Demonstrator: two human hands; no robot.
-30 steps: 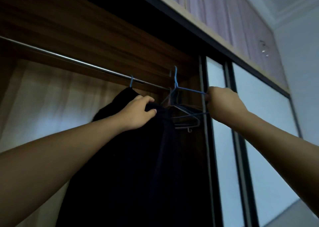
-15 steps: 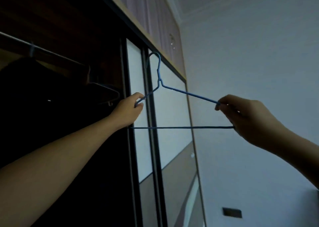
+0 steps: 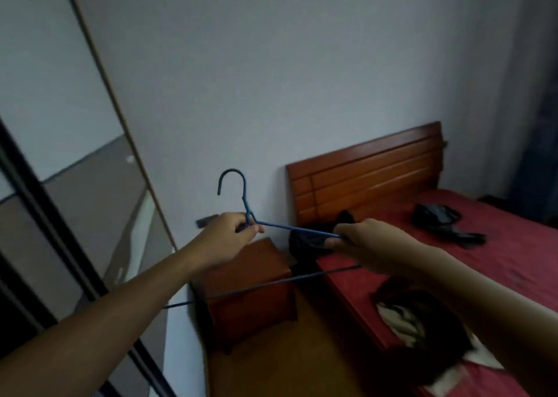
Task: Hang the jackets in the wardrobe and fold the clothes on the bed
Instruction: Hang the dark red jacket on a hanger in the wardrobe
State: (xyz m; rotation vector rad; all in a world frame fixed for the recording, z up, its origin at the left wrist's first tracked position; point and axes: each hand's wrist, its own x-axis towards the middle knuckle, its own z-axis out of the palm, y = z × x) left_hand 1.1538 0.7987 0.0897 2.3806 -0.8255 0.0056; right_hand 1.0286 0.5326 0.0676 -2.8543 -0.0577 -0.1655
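A dim room with a pale wall [image 3: 271, 64] is showing behind a bed [image 3: 471, 264] with a red sheet and a wooden headboard [image 3: 365, 173]. The left hand's [image 3: 222, 241] fingers [image 3: 252, 230] are pinching the neck of a blue wire hanger [image 3: 246, 206] just under its hook. The right hand's [image 3: 373, 247] fingers [image 3: 339, 241] are curling round its shoulder corner nearest the bed. The hanger is being held in the air beside the bed's head end, above the bedside cabinet [image 3: 247, 303]. Its hook is pointing up, and its long bottom bar is running nearly level, rising slightly toward the bed. Dark clothes [image 3: 442, 220] are lying on the bed, a dark piece [image 3: 305, 241] is sitting at its head corner, and a brown and white heap [image 3: 422, 330] is lying on its near side. A wardrobe door [image 3: 60, 125] is standing well apart from the bed, beyond the cabinet.
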